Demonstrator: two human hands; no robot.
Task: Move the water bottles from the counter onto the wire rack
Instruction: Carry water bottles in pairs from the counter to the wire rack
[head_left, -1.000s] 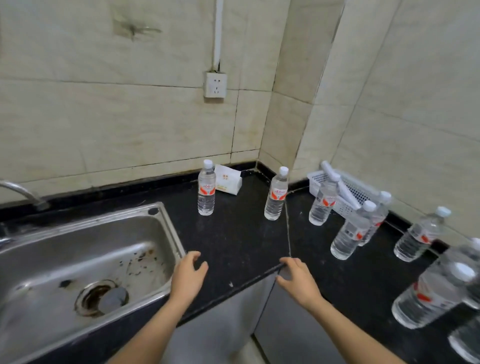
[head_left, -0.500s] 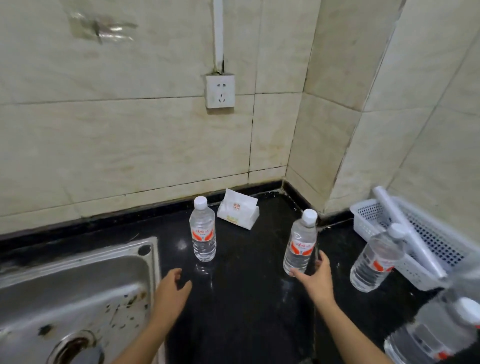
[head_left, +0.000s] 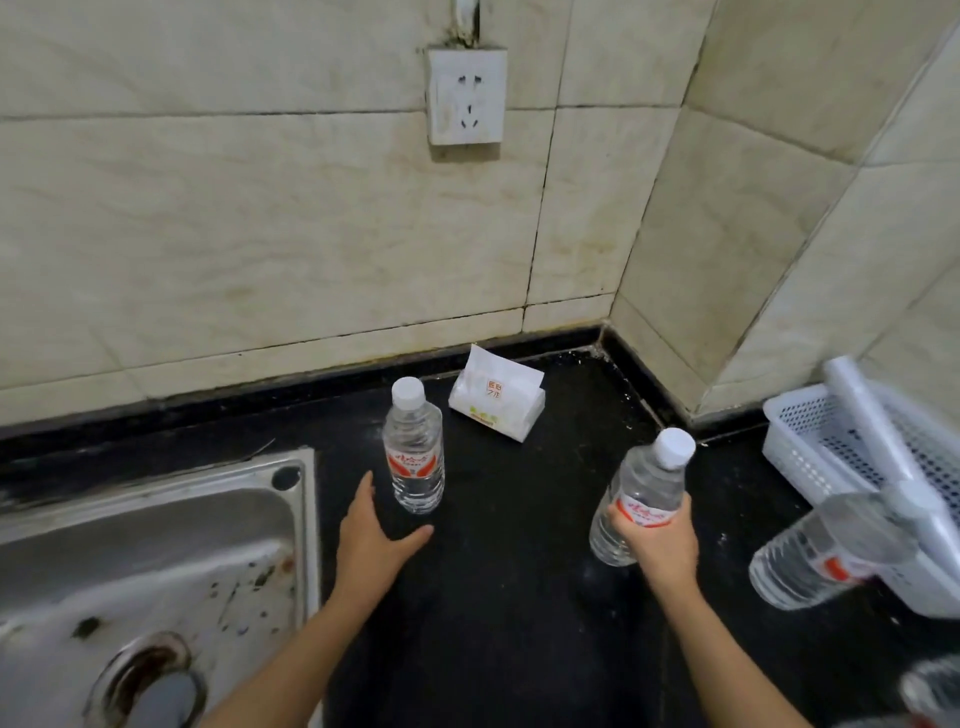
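- Right hand (head_left: 660, 540) wrapped round right bottle (head_left: 644, 488) at the label; bottle tilted, probably for lifting.
- Left hand (head_left: 374, 535) spread wide, holding nothing, just beside left bottle (head_left: 414, 457), which stands upright on counter (head_left: 519, 519).
- Rack out of view.

Bare forearms (head_left: 280, 670) and hands (head_left: 375, 543)

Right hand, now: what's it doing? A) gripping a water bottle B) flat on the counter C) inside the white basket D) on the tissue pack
A: the right hand has its fingers curled round the labelled middle of a water bottle.
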